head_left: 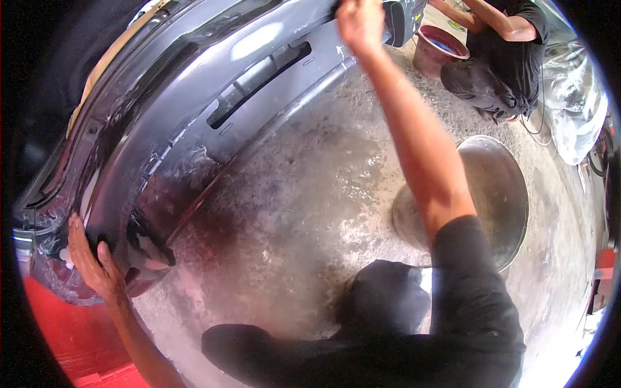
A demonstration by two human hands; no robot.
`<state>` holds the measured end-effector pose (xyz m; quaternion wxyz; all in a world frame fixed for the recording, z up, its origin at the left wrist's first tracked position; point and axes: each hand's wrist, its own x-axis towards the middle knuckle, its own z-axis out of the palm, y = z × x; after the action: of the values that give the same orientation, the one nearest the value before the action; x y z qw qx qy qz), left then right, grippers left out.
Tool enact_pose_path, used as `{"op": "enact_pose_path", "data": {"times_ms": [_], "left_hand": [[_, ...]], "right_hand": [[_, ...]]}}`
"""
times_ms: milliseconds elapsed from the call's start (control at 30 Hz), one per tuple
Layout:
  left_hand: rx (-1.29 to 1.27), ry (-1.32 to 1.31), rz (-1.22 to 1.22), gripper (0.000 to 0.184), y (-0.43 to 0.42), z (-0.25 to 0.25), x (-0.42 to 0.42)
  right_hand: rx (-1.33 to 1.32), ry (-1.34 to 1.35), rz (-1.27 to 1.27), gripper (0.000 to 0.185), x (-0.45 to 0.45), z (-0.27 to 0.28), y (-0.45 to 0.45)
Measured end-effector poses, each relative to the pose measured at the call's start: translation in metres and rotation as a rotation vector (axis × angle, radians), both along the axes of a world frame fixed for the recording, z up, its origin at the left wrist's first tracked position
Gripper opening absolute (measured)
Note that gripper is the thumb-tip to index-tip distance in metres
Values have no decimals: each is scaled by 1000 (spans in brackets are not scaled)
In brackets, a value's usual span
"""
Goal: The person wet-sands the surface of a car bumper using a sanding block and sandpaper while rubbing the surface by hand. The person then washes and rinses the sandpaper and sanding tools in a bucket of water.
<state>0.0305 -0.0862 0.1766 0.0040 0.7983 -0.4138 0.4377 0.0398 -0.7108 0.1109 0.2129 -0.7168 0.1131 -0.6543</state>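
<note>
A glossy dark grey car bumper (194, 84) with a long slot in it curves from the lower left to the top of the view. My left hand (96, 262) lies against its lower left end, thumb and fingers apart. At the bumper's upper right part is my right hand (362, 24), its fingers curled closed and slightly blurred. Whatever those fingers hold, if anything, is hidden. Wet-looking streaks show on the bumper's surface near its lower end.
Behind my right arm stands a large round metal tub (495, 194) on the stained concrete floor (291, 213). A co-worker (501, 58) crouches at the upper right beside a reddish bucket (440, 50). Clear plastic sheeting (572, 97) hangs there. Something red (74, 330) lies below the bumper's end.
</note>
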Motion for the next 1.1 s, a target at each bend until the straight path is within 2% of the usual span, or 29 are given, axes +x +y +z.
{"op": "enact_pose_path", "data": {"times_ms": [33, 100, 133, 167, 233, 267, 333, 367, 433, 500, 533, 567, 600, 633, 667, 700, 767, 833, 900, 967, 1000, 1033, 1067, 1100], "left_hand": [[-9, 13, 0, 55, -1, 1, -1], [19, -74, 45, 53, -11, 1, -8], [31, -117, 67, 52, -21, 2, -12], [4, -148, -12, 51, -35, 1, -17], [-45, -200, -161, 50, -73, -4, -39], [-60, -32, -233, 48, -89, -14, -50], [-90, 325, -377, 45, -138, -36, -71], [-156, 580, -437, 42, -167, -51, -82], [-220, 946, -528, 56, -224, -90, -94], [-687, 1575, -709, 63, -278, -139, -113], [-745, 1811, -807, 64, -293, -141, -117], [-903, 1930, -843, 51, -306, -143, -127], [-1077, 2035, -879, 41, -319, -145, -137], [-1167, 2034, -908, 35, -329, -143, -145], [-1173, 2029, -897, 26, -333, -140, -152], [-1037, 1930, -823, 25, -330, -146, -153], [-785, 1696, -683, 25, -320, -160, -137], [-912, 1782, -508, 22, -304, -167, -123], [-1008, 1854, -399, 22, -290, -172, -113], [-922, 1770, -463, 28, -281, -187, -98], [-879, 1724, -492, 31, -278, -193, -96], [-830, 1807, -427, 31, -276, -197, -97], [-792, 1876, -360, 31, -273, -201, -98], [-777, 1913, -293, 32, -268, -201, -93]], "right_hand": [[91, -69, 32, 50, 6, 6, -31], [333, -5, 289, 48, -3, 18, -77], [514, 98, 313, 48, -35, 35, -62], [695, 202, 334, 48, -71, 50, -45], [876, 85, 530, 51, -106, 29, -62], [749, 166, 612, 46, -126, 10, -55], [759, 264, 787, 41, -186, -2, 10], [903, 277, 877, 41, -204, -2, 43], [1072, 354, 937, 39, -228, -17, 93], [1154, 423, 998, 38, -241, -19, 137], [1147, 455, 1067, 38, -246, -27, 147], [1127, 488, 1142, 38, -249, -34, 148], [1065, 610, 1125, 38, -252, -36, 144], [991, 738, 1118, 38, -257, -36, 137], [999, 748, 1166, 38, -263, -36, 128], [993, 831, 1137, 39, -275, -25, 120], [729, 991, 909, 39, -313, 8, 92], [708, 1053, 806, 38, -340, -2, 35], [771, 1210, 580, 37, -372, -34, -15], [597, 1571, 311, 34, -393, -91, -41], [381, 1817, 186, 32, -414, -155, -56], [142, 2043, 54, 29, -426, -200, -67], [128, 2239, 147, 28, -422, -186, -43], [206, 2058, 369, 30, -437, -212, -49]]}}
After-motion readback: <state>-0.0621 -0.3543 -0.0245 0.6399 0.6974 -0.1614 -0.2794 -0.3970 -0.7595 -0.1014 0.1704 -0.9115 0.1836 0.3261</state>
